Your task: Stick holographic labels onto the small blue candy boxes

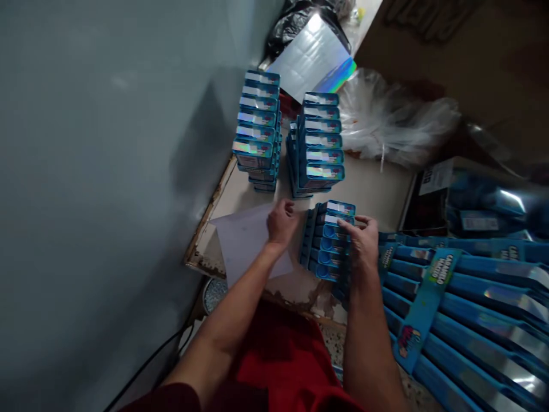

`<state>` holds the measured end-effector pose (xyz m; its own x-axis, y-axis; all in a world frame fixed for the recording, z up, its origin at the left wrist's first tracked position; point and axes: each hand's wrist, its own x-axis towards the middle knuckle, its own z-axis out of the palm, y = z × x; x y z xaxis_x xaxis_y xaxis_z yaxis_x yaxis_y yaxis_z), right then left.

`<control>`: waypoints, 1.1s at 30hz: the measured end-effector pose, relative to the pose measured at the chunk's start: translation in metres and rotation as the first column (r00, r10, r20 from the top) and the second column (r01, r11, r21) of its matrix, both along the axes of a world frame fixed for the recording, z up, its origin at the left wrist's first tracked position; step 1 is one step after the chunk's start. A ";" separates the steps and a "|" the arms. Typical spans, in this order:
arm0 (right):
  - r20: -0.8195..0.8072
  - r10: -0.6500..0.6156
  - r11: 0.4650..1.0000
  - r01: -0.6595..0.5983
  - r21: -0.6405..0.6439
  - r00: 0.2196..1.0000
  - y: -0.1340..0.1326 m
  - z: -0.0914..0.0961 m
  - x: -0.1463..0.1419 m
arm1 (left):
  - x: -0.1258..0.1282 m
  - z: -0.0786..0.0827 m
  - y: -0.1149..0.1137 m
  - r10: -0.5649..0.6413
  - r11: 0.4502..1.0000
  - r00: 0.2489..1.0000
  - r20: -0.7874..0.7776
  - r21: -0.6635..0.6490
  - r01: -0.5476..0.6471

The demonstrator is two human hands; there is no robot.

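Observation:
My left hand [282,223] is closed, its fingertips pinched together above a white sheet [246,240] on the table; what they hold, if anything, is too small to make out. My right hand [363,237] rests at a stack of small blue boxes [330,243]. Its thumb lies on a box with a pale strip, and its other fingers stretch out past the right side. The nearer boxes in this stack show round marks instead of pale strips. Beyond my hands stand two taller stacks of blue boxes, the left stack [256,126] and the right stack [322,140], with shiny pale strips on their tops.
A shiny holographic sheet [311,57] lies at the back beside a black plastic bag [291,28]. Clear plastic wrapping [386,117] is bunched at the back right. Long blue cartons [467,303] fill the right side. A grey wall [107,143] borders the worn table edge [210,212] on the left.

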<state>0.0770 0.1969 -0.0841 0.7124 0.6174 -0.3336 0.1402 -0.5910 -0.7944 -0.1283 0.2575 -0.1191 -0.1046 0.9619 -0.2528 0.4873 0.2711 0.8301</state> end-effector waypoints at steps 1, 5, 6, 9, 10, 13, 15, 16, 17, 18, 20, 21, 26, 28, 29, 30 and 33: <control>-0.095 -0.013 1.000 0.015 0.020 0.995 0.000 -0.001 0.000 | -0.029 0.003 0.010 -0.054 0.992 0.982 -0.179 0.099 0.072; 0.299 -0.135 0.979 0.079 0.190 0.945 -0.010 0.010 -0.023 | -0.162 -0.001 0.040 -0.263 0.939 0.695 -0.669 -0.013 0.342; 0.444 -0.145 0.966 0.029 0.257 0.884 -0.015 0.015 -0.036 | -0.189 -0.006 0.040 -0.374 0.907 0.632 -0.678 -0.124 0.403; 0.619 0.087 0.889 -0.341 0.306 0.781 -0.021 0.028 -0.086 | -0.234 -0.025 0.013 -0.523 0.805 0.520 -0.675 -0.192 0.561; 0.613 0.269 0.824 -0.507 0.254 0.743 -0.019 0.029 -0.105 | -0.238 -0.030 -0.002 -0.518 0.772 0.493 -0.699 -0.135 0.621; 0.532 0.732 0.504 -0.864 -0.004 0.425 0.003 0.020 -0.160 | -0.232 -0.033 -0.055 -0.429 0.653 0.458 -0.779 0.083 0.753; 0.387 0.890 0.317 -0.937 -0.146 0.241 0.025 0.003 -0.186 | -0.223 -0.028 -0.084 -0.375 0.607 0.473 -0.797 0.174 0.775; 0.269 0.945 0.241 -0.953 -0.185 0.187 0.034 -0.007 -0.195 | -0.220 -0.025 -0.094 -0.359 0.608 0.485 -0.797 0.195 0.770; 0.138 0.979 0.175 -0.965 -0.198 0.149 0.043 -0.018 -0.201 | -0.217 -0.021 -0.102 -0.355 0.619 0.494 -0.793 0.197 0.761; 0.024 0.992 0.128 -0.973 -0.194 0.126 0.048 -0.029 -0.205 | -0.215 -0.017 -0.108 -0.365 0.638 0.504 -0.783 0.184 0.748; -0.104 0.989 0.089 -0.982 -0.164 0.107 0.052 -0.049 -0.206 | -0.214 -0.011 -0.112 -0.390 0.707 0.557 -0.733 0.150 0.692; -0.120 0.987 0.090 -0.985 -0.149 0.108 0.051 -0.056 -0.205 | -0.215 -0.009 -0.111 -0.374 0.761 0.620 -0.689 0.154 0.630; -0.168 0.981 0.083 -0.995 -0.059 0.091 0.037 -0.062 -0.197 | -0.232 -0.003 -0.096 -0.012 0.993 0.990 -0.139 0.111 0.028; -0.153 0.983 0.100 -0.994 -0.045 0.106 0.036 -0.052 -0.198 | -0.235 -0.002 -0.091 -0.039 0.985 0.986 0.165 -0.162 0.066; -0.106 0.986 0.125 -0.991 -0.053 0.130 0.036 -0.046 -0.200 | -0.234 -0.002 -0.090 -0.046 0.953 0.955 0.293 -0.275 0.130; -0.030 0.987 0.158 -0.985 -0.068 0.160 0.036 -0.040 -0.203 | -0.232 -0.002 -0.090 -0.022 0.922 0.921 0.388 -0.348 0.169; 0.265 0.939 0.263 -0.955 -0.136 0.220 0.035 -0.023 -0.213 | -0.219 -0.004 -0.093 0.157 0.909 0.840 0.519 -0.409 0.083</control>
